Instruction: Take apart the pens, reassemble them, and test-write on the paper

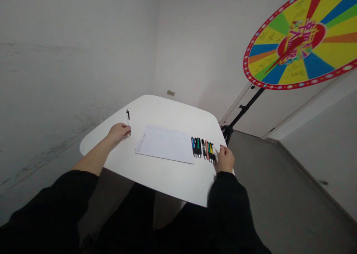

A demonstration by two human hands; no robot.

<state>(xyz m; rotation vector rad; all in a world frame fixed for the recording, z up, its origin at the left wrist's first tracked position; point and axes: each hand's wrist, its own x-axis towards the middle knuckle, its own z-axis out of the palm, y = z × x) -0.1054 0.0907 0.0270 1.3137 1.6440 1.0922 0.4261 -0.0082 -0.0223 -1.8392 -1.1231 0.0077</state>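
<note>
My left hand (119, 132) rests over the left part of a white table, its fingers closed on the lower end of a white pen with a black clip (128, 115). Sheets of white paper (167, 142) lie flat in the middle, with some writing along the left and far edges. To their right, several pens (204, 149) with blue, green, black, pink and yellow barrels form a row side by side. Just beyond the row's right end is my right hand (226, 159), curled closed at the table's right edge; anything inside its fingers is hidden.
The white table (167, 109) has rounded corners and stands close to the walls. A colourful prize wheel (304, 42) on a black tripod stand (242, 112) rises beyond its right side. Grey floor (267, 179) stretches to the right.
</note>
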